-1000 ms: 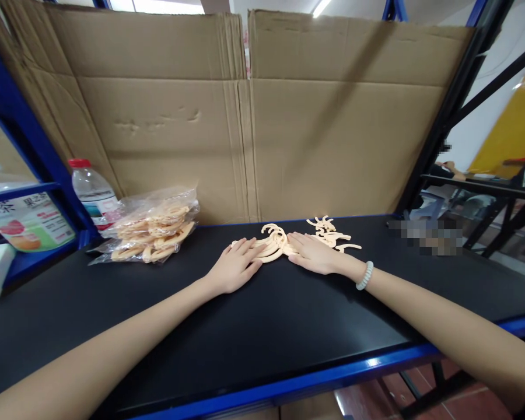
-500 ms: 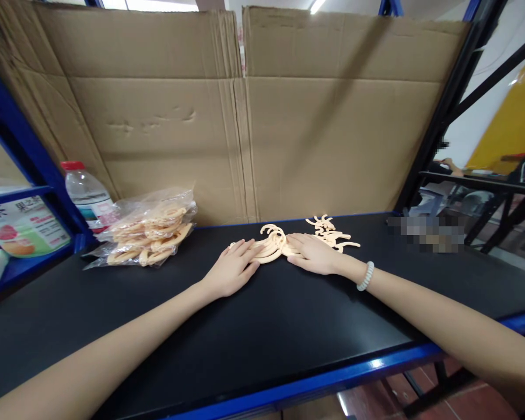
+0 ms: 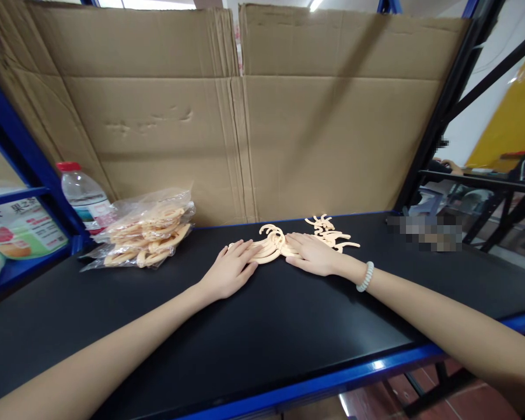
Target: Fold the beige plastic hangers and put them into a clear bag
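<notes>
My left hand [image 3: 230,270] lies flat, palm down, on the black shelf top [image 3: 254,332], its fingertips on a stack of pale peach curved plastic pieces [image 3: 271,244]. My right hand [image 3: 311,254], with a white coil band at the wrist, also lies flat, fingers touching the same stack from the right. Neither hand grips anything. A smaller loose heap of the same peach pieces [image 3: 330,234] sits just behind my right hand.
A clear plastic bag of peach pieces [image 3: 145,234] lies at the left, a water bottle [image 3: 84,197] behind it. Cardboard sheets [image 3: 245,111] wall off the back. Blue shelf posts stand left; black racking and another person's hand are at far right.
Both hands stay flat on the stack. The view has shifted slightly, so everything sits a little further left in the picture.
</notes>
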Tool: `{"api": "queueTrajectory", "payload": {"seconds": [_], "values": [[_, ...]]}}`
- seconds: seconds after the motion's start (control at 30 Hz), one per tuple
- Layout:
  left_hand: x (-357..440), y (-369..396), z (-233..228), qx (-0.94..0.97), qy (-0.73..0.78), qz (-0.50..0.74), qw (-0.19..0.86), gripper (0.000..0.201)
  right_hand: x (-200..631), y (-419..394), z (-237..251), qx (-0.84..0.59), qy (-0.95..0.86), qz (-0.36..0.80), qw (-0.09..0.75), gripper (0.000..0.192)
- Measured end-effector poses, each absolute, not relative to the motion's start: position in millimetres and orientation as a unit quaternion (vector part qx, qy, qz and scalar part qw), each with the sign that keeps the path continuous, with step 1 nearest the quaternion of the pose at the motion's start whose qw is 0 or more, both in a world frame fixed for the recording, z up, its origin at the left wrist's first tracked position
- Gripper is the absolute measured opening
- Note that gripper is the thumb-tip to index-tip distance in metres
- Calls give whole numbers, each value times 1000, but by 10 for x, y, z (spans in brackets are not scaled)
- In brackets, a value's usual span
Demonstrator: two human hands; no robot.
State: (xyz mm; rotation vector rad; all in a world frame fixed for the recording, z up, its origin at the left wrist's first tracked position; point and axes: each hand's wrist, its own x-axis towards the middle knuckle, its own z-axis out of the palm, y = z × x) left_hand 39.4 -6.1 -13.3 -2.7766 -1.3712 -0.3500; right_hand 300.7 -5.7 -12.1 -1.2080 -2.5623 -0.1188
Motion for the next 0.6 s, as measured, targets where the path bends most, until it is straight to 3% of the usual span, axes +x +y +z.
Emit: {"api": "queueTrajectory", "payload": {"seconds": [0.6], "values": [[383,-86,-136,-896,-422,-136,11,47,2995,-100,-123,-417,-894,-51,156,48]]}}
